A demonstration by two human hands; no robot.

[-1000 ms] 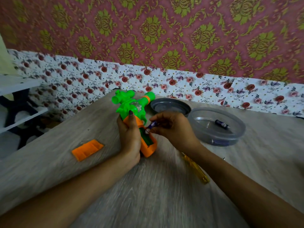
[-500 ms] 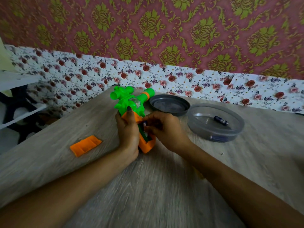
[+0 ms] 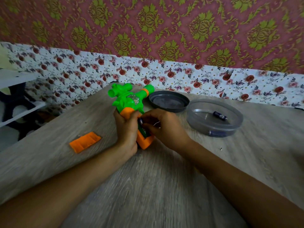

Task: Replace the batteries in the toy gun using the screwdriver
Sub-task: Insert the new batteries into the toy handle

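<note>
A green and orange toy gun (image 3: pixel 130 101) lies on the wooden table (image 3: pixel 148 186) with its orange grip pointing at me. My left hand (image 3: pixel 126 129) grips that orange handle from the left. The battery compartment in the handle is uncovered. My right hand (image 3: pixel 162 127) has its fingers curled over the compartment, pinching a dark battery (image 3: pixel 141 122) that sits in the slot. The orange battery cover (image 3: pixel 85 142) lies loose on the table to the left. The screwdriver is hidden under my right forearm.
A round clear container (image 3: pixel 213 117) at the right holds another dark battery (image 3: pixel 220 115). Its grey lid (image 3: pixel 168 103) lies behind the gun. A tiny screw (image 3: pixel 221 148) lies on the table near my right wrist. A white shelf (image 3: pixel 18 96) stands beyond the table's left edge.
My right hand has brought the battery down from above the handle into the compartment. The left hand has kept its hold on the gun. The screwdriver has gone out of sight under my forearm.
</note>
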